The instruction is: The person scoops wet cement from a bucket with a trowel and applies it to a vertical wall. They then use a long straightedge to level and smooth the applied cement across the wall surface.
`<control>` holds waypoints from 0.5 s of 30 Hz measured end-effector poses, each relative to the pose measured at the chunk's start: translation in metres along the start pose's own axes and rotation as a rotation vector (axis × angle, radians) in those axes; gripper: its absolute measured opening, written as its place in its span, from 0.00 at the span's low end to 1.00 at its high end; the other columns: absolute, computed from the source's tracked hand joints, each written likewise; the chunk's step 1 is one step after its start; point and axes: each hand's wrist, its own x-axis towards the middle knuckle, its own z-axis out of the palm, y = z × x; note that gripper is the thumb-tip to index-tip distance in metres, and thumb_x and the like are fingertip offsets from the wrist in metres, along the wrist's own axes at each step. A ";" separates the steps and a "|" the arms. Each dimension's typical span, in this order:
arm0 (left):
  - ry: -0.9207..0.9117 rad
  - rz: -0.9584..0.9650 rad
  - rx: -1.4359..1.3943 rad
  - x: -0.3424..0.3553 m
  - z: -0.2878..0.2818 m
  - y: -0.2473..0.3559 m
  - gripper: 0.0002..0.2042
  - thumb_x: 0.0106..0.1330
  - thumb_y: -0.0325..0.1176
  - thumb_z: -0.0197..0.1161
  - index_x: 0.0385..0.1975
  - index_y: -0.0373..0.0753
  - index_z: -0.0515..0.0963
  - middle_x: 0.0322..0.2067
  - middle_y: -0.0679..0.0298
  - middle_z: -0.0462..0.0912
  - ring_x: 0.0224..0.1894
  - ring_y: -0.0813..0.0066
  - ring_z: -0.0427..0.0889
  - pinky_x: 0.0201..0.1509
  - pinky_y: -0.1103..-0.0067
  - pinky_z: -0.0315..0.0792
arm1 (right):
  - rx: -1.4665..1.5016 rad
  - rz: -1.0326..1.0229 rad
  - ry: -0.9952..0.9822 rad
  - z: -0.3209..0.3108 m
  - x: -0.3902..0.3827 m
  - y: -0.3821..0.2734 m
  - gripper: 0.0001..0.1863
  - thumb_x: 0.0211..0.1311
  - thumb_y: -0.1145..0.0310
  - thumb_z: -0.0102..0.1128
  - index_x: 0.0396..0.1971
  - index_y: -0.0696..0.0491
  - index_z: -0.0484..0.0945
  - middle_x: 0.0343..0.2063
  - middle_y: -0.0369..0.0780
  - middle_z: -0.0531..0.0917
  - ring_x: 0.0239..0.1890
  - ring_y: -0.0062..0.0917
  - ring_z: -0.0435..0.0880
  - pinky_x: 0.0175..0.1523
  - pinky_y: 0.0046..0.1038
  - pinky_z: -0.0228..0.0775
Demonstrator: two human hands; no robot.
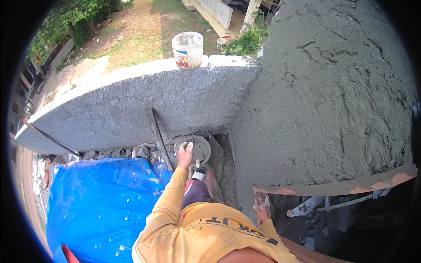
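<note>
My left hand [184, 155], with curled fingers marked by grey mortar, is over a round, mortar-coated grey object [201, 150] at the wall's foot; what it grips, if anything, I cannot make out. My right hand [262, 211], low at right, grips a mortar-smeared upright wooden edge [261, 198] beside a dark opening. Freshly rendered, rough grey plaster [324, 96] covers the wall on the right, with a board [329, 187] along its lower edge. My sandalled foot [198, 174] shows below my left hand.
A low parapet [109, 105] crosses ahead, a white bucket [187, 50] on its top and narrow struts [160, 136] leaning at it. A blue tarpaulin [101, 201] lies at left beside rubble. Beyond are a yard, plants and a building; the dark opening [359, 223] is at lower right.
</note>
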 end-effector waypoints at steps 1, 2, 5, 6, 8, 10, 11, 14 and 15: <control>0.040 0.057 0.130 0.007 -0.004 0.013 0.28 0.63 0.43 0.58 0.55 0.26 0.66 0.52 0.47 0.72 0.56 0.61 0.71 0.60 0.74 0.62 | -0.034 0.115 -0.012 -0.002 -0.003 -0.022 0.28 0.53 0.46 0.58 0.49 0.50 0.77 0.47 0.47 0.79 0.53 0.43 0.74 0.58 0.35 0.62; 0.053 0.077 0.078 0.021 -0.005 0.013 0.27 0.63 0.43 0.58 0.54 0.26 0.67 0.52 0.48 0.73 0.56 0.63 0.71 0.59 0.75 0.63 | 0.124 -0.022 0.049 0.022 0.038 0.026 0.29 0.53 0.46 0.58 0.49 0.50 0.77 0.44 0.47 0.80 0.50 0.40 0.77 0.56 0.35 0.64; 0.139 -0.064 -0.037 0.048 -0.041 0.011 0.25 0.63 0.43 0.59 0.52 0.27 0.69 0.48 0.51 0.76 0.50 0.67 0.74 0.55 0.76 0.65 | 0.164 0.009 -0.033 0.017 0.045 -0.018 0.28 0.54 0.48 0.59 0.47 0.56 0.77 0.33 0.43 0.82 0.39 0.30 0.79 0.48 0.31 0.67; 0.170 -0.130 -0.077 0.052 -0.052 0.016 0.25 0.63 0.43 0.59 0.50 0.28 0.70 0.46 0.52 0.77 0.48 0.68 0.74 0.53 0.76 0.66 | 0.134 0.012 -0.074 0.016 0.045 -0.034 0.27 0.55 0.49 0.59 0.47 0.56 0.77 0.33 0.42 0.82 0.39 0.28 0.79 0.48 0.30 0.68; 0.279 -0.053 -0.037 0.075 -0.078 -0.013 0.22 0.63 0.43 0.59 0.46 0.29 0.72 0.38 0.60 0.78 0.38 0.75 0.74 0.45 0.79 0.68 | 0.084 -0.017 -0.135 0.002 0.047 -0.083 0.26 0.56 0.52 0.58 0.47 0.57 0.77 0.34 0.41 0.82 0.38 0.25 0.79 0.47 0.29 0.68; 0.231 -0.179 -0.066 0.094 -0.089 -0.010 0.20 0.64 0.45 0.57 0.48 0.36 0.71 0.39 0.63 0.77 0.38 0.76 0.76 0.36 0.79 0.68 | 0.071 -0.053 -0.119 -0.004 0.048 -0.122 0.25 0.57 0.53 0.58 0.48 0.58 0.76 0.35 0.41 0.82 0.38 0.24 0.79 0.47 0.28 0.68; 0.253 -0.178 -0.063 0.106 -0.088 -0.007 0.20 0.64 0.44 0.57 0.47 0.34 0.72 0.39 0.61 0.78 0.40 0.74 0.76 0.41 0.79 0.68 | 0.068 -0.074 -0.108 -0.004 0.052 -0.139 0.25 0.58 0.54 0.58 0.49 0.58 0.75 0.36 0.41 0.81 0.38 0.24 0.78 0.46 0.28 0.68; 0.305 0.005 -0.018 0.155 -0.078 0.037 0.20 0.64 0.41 0.58 0.46 0.30 0.72 0.40 0.57 0.79 0.44 0.71 0.76 0.49 0.77 0.68 | 0.201 -0.059 -0.095 0.001 0.072 -0.175 0.27 0.58 0.54 0.57 0.50 0.61 0.73 0.38 0.42 0.81 0.40 0.26 0.78 0.48 0.27 0.68; 0.322 0.166 0.028 0.173 -0.076 0.068 0.20 0.64 0.41 0.58 0.47 0.30 0.72 0.40 0.57 0.79 0.43 0.71 0.76 0.49 0.77 0.69 | 0.213 -0.097 -0.101 0.003 0.084 -0.186 0.28 0.58 0.54 0.57 0.50 0.62 0.73 0.38 0.43 0.81 0.41 0.26 0.78 0.48 0.27 0.68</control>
